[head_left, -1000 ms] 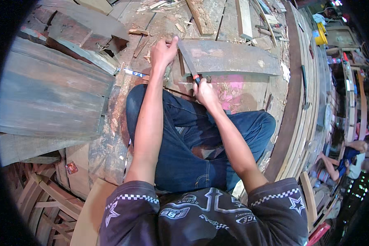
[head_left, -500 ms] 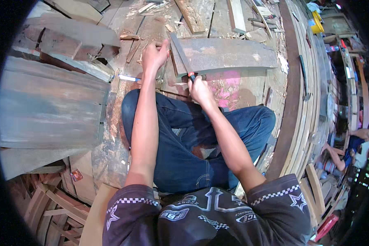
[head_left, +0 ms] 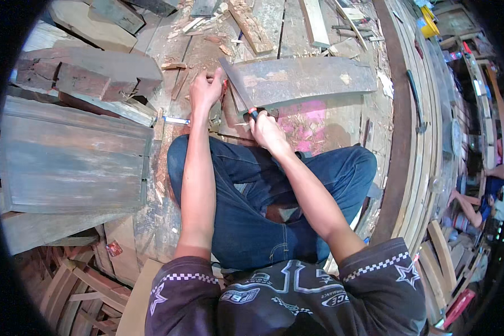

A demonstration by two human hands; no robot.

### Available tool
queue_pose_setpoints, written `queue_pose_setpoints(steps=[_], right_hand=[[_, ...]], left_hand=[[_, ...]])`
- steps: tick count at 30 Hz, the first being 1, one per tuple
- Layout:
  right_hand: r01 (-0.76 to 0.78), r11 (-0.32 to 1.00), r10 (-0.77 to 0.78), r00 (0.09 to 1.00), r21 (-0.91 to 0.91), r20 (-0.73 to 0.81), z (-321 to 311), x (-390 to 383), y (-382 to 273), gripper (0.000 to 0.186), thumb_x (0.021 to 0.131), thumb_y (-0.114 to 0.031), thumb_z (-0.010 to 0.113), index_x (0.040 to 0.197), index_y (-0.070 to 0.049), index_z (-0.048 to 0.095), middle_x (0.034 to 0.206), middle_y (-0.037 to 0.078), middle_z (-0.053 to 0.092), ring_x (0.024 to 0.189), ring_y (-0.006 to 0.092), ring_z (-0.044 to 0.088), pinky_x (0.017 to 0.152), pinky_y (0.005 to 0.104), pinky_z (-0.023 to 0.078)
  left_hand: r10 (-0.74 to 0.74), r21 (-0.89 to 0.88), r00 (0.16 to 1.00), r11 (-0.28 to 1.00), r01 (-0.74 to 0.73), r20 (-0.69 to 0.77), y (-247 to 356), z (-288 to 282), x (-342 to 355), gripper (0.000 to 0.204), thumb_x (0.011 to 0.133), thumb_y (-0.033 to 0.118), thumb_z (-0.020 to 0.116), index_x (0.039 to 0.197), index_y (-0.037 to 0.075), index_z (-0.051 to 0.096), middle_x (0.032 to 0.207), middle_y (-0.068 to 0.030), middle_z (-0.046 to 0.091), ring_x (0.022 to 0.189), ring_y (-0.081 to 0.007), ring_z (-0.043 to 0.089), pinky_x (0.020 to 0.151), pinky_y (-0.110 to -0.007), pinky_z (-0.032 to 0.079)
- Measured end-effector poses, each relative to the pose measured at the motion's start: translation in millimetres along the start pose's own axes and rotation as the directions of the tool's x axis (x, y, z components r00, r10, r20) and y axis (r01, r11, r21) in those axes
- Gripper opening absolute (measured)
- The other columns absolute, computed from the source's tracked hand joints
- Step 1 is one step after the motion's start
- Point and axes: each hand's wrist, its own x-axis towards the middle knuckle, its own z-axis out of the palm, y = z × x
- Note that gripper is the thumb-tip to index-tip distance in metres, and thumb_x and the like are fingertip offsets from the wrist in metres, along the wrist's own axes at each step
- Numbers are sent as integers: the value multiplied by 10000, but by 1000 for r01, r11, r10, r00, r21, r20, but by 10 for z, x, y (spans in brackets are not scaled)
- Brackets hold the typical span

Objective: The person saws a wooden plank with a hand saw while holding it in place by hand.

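My right hand (head_left: 266, 127) is closed round the black-and-red handle of a long flat metal blade (head_left: 235, 81), perhaps a file, which slants up and away to the left. My left hand (head_left: 206, 88) is just left of that blade with curled fingers; a small red item shows by its fingertips, too hidden to name. Under and right of the blade lies a long, weathered grey board (head_left: 308, 78) with curved edges. Below the board is a pink patch (head_left: 302, 120) strewn with shavings.
Weathered panel (head_left: 73, 159) and timber blocks (head_left: 101, 75) lie left. Offcuts (head_left: 246, 25) are scattered ahead. A hammer-like tool (head_left: 417, 101) rests on long planks (head_left: 409, 179) at right, where another person's bare limb (head_left: 466, 207) shows. My crossed legs fill the middle.
The blade's tip has parted from my left fingers, which have moved down and left. My right hand, still gripping the handle, has also shifted slightly left. The surroundings sit lower in the view.
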Motion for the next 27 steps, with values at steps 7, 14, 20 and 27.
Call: queue_pose_setpoints(steps=[7, 14, 20, 27], right_hand=[[125, 976, -129, 992, 178, 11, -127, -362, 450, 346, 925, -318, 553, 1085, -17, 497, 773, 259, 640, 801, 469, 638, 663, 549, 473], [115, 990, -116, 993, 87, 8, -339, -502, 416, 347, 948, -373, 530, 1044, -42, 569, 743, 261, 638, 793, 445, 651, 666, 535, 492], [92, 978, -100, 994, -189, -34, -308, -61, -22, 417, 960, -422, 472, 1042, -26, 573, 827, 285, 663, 805, 475, 651, 725, 566, 517], [75, 975, -78, 997, -209, -3, -324, -499, 125, 407, 957, -411, 493, 1077, -25, 548, 764, 270, 660, 747, 474, 652, 660, 573, 514]], left_hand=[[44, 13, 998, 999, -43, -44, -46, 8, 4, 499, 869, 475, 615, 907, -15, 701, 866, -208, 707, 860, -351, 693, 804, -418, 518], [3, -33, 1000, 999, -4, -29, 0, -13, -16, 467, 868, 474, 618, 896, 15, 694, 864, -182, 714, 852, -329, 696, 781, -408, 523], [-39, -54, 999, 998, 40, 12, 63, -33, -17, 470, 871, 478, 611, 903, 17, 696, 845, -169, 717, 859, -328, 696, 794, -406, 520], [-18, -57, 1000, 998, 17, -18, -10, -73, -18, 478, 875, 478, 602, 912, 11, 694, 852, -171, 717, 863, -330, 695, 809, -409, 520]])
